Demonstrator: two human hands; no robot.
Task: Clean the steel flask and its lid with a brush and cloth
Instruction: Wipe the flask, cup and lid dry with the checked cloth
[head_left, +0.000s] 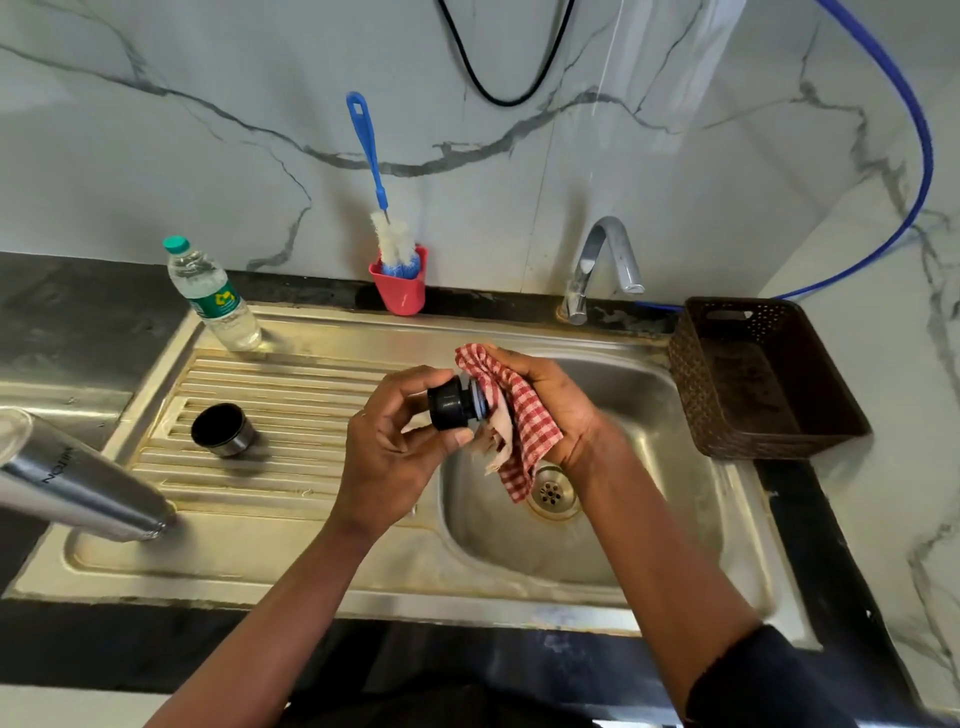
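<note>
Step in hand: the person is wiping the black lid (453, 410) with the checked cloth (524, 421), above the sink (649, 467).
Left hand (400, 447): it is pinching the lid by its outer end, with the fingers curled round it.
Right hand (561, 410): it is gripping the cloth, which is bunched in the palm and pressing against the lid's inner end.
Flask (78, 483): it is standing at the near left corner of the draining board (291, 395), well apart from both hands. Its mouth is out of view.
Steel cup (223, 430): it is sitting on the draining board between the flask and the sink, with nothing touching it.
Brush (371, 171): it is sitting head-down in the red holder (400, 293) at the back edge of the bench (78, 312).
Progress: probably midway. The lid is getting its cloth wipe, but I cannot tell whether the flask has been brushed or wiped.
Left to do: likely the flask body and the cup.
</note>
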